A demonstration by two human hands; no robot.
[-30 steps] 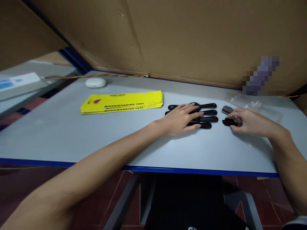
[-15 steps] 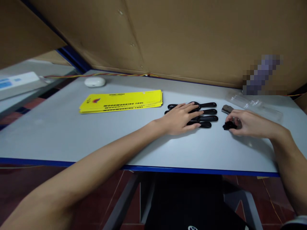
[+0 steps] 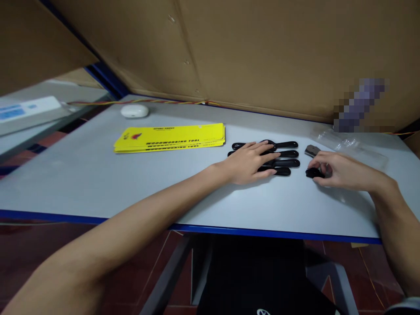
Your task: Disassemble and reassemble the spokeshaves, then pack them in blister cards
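My left hand [image 3: 252, 162] lies flat with spread fingers across several black spokeshaves [image 3: 286, 154]. They lie side by side, their handles pointing left and right, and the hand hides their middles. To their right, my right hand [image 3: 339, 170] pinches a small bunch of black parts [image 3: 315, 173] between thumb and fingers, low at the table surface. I cannot make out their exact shape or number. Just behind those fingers rest grey metal blades [image 3: 311, 151], partly covered by the hand.
A stack of yellow printed cards [image 3: 170, 136] lies left of the spokeshaves. Behind it sits a white earbud case [image 3: 134, 110]. Clear plastic packaging [image 3: 351, 146] lies at the back right. Cardboard [image 3: 256, 57] walls the table's back. A white box-like item [image 3: 29, 114] stands far left.
The view has shifted slightly, so things sit a little further right. My left hand stays on the spokeshaves. The black parts in my right fingers look slightly turned and more even.
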